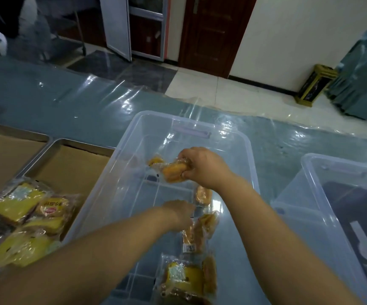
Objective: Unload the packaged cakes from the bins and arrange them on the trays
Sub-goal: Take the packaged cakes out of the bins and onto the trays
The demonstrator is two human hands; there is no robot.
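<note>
1. Two clear plastic bins sit on a table covered with glossy plastic sheeting (90,100). The middle bin (189,124) is under both hands, and the right bin (310,172) is cut off by the frame edge.
2. One metal tray (37,158), lined with cardboard, lies just left of the middle bin. A pile of wrapped cakes (17,208) sits at its near end, partly out of frame. What looks like a second tray (2,148) lies further left and is mostly cut off.
3. Our right hand (202,168) holds one packaged cake (173,172) above the far half of the middle bin, with fingers and thumb curled round its end.
4. Our left hand (178,214) reaches down into the same bin toward the loose packets (192,236) on its floor. The fingers point away and blur, so we cannot tell whether they hold anything.
5. Handling, as we judge it: these are light, soft sponge cakes in slick, crinkly film, and they would squash easily. We would pinch the sealed wrapper end or cradle the sides lightly, never press the middle.
6. Hard to make out:
   - The right bin holds dark contents we cannot identify, and a yellow patch at its near corner may be a cake.
   - A small packet (155,160) sits half hidden behind the held one.
   - The wrapper labels are unreadable.
</note>
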